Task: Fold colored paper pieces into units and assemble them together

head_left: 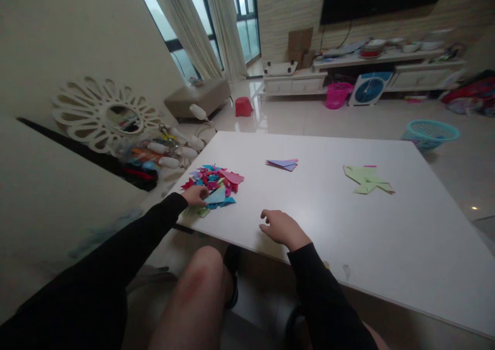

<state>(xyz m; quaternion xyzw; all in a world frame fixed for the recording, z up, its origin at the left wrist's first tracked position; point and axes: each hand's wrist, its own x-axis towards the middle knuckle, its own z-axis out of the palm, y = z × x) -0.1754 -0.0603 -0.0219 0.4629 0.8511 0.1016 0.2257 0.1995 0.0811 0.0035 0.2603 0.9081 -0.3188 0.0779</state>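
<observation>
At the left end of the white table, my left hand (196,195) is closed, its fingertips pinching the edge of a light blue folded paper piece (216,196). Under and around it lies a heap of folded paper pieces (211,176) in red, pink, blue and purple. My right hand (284,228) hovers low near the table's front edge, fingers loosely bent and apart, holding nothing. Farther back, a small stack of purple and pink folded paper (283,164) lies flat. Several pale green folded papers (365,178) are spread to the right.
The white table (386,231) stretches from left to right before my knees. A turquoise basket (432,131) stands on the floor beyond its right end. A red stool (243,106) and a pink bin (337,95) are farther back. A flower-shaped mirror frame (87,114) is at left.
</observation>
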